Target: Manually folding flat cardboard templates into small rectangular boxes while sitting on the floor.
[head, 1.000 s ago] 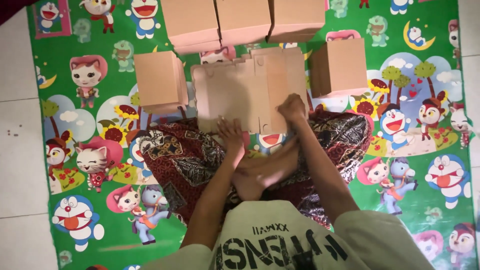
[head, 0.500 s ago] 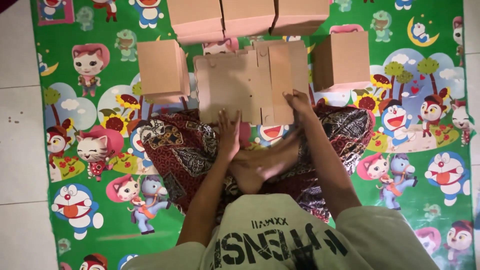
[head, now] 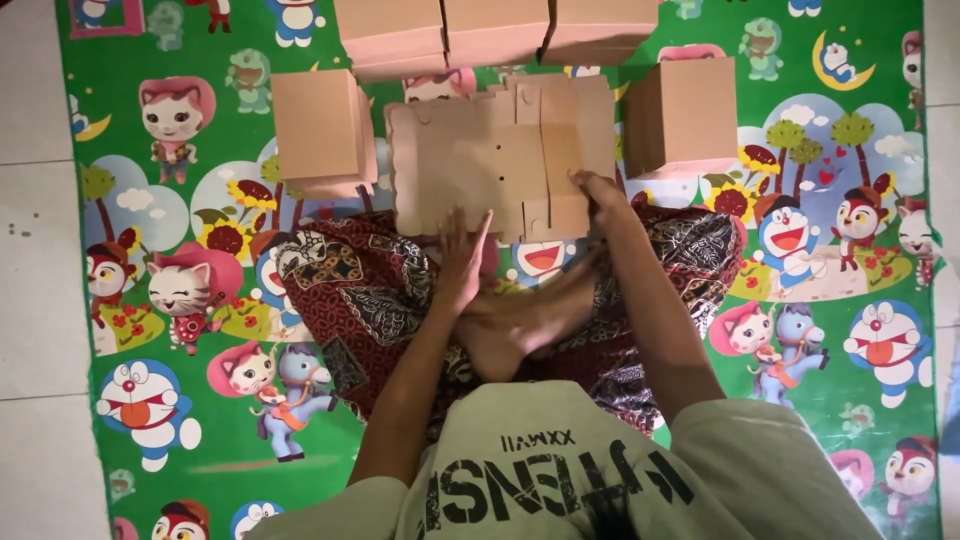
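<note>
Green cartoon-print mat point(head: 200, 190) covers a white tiled floor point(head: 40, 300); person sits cross-legged on it, patterned dark-red cloth point(head: 370, 300) over the legs.

Left hand point(head: 462, 262): fingers point(head: 470, 228) straight and slightly spread, nothing gripped, tips touching the near edge of the flat cardboard blank point(head: 480, 165). Palm is over the lap, just past a bare foot point(head: 520, 325).

Right hand point(head: 600, 195): fingers point(head: 582, 182) curled onto the blank's lower right corner, pressing or pinching it; can't tell which, thumb side is hidden. Forearm runs back along the right knee.

Blank: unfolded die-cut brown cardboard with tabs and small holes, lying flat on the mat directly ahead of the knees, near edge at the cloth.

Around it:
- folded brown box, left point(head: 322, 130), just beside the blank's left edge, upright on the mat.
- folded brown box, right point(head: 685, 115), just beside the blank's right edge.
- row of three brown boxes point(head: 495, 30) along the far side, touching one another, cropped by the frame top.

Bottom of frame: person's light shirt point(head: 560, 480) with dark print.
</note>
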